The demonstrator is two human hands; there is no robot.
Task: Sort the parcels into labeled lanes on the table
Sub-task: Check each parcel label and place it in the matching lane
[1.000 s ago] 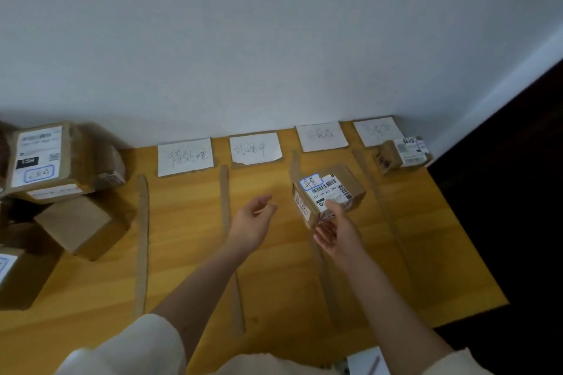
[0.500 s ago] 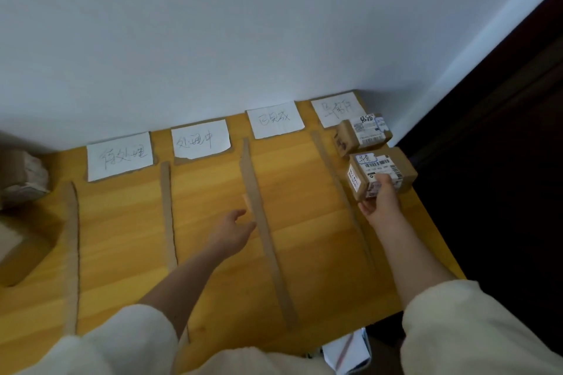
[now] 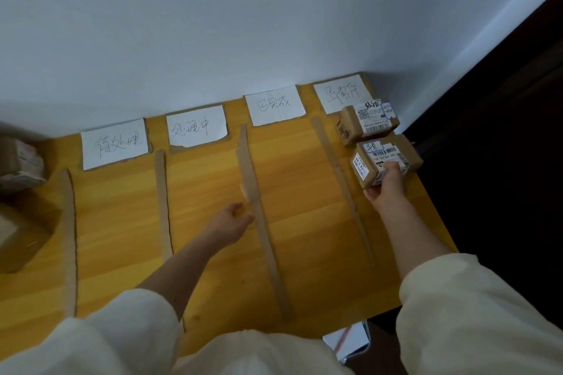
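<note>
A small brown parcel (image 3: 405,155) with white shipping labels sits in the rightmost lane of the wooden table (image 3: 207,198). My right hand (image 3: 387,189) grips its near corner, fingers on top and thumb at the front. Just behind it lies a second small labelled parcel (image 3: 365,122), under the rightmost paper lane label (image 3: 338,94). My left hand (image 3: 231,222) hovers low over the middle lanes, fingers loosely curled, holding nothing. Three more paper labels (image 3: 114,143) (image 3: 196,126) (image 3: 274,105) line the wall.
Cardboard strips (image 3: 259,216) (image 3: 341,179) (image 3: 161,204) (image 3: 68,234) divide the lanes. Unsorted parcels (image 3: 18,164) (image 3: 18,237) sit at the far left edge. The table's right edge drops off beside the held parcel. Papers (image 3: 347,341) lie below the front edge.
My right hand carried the parcel from the third lane into the rightmost lane and set it down behind the other parcel. The view swung right. My left hand lowered.
</note>
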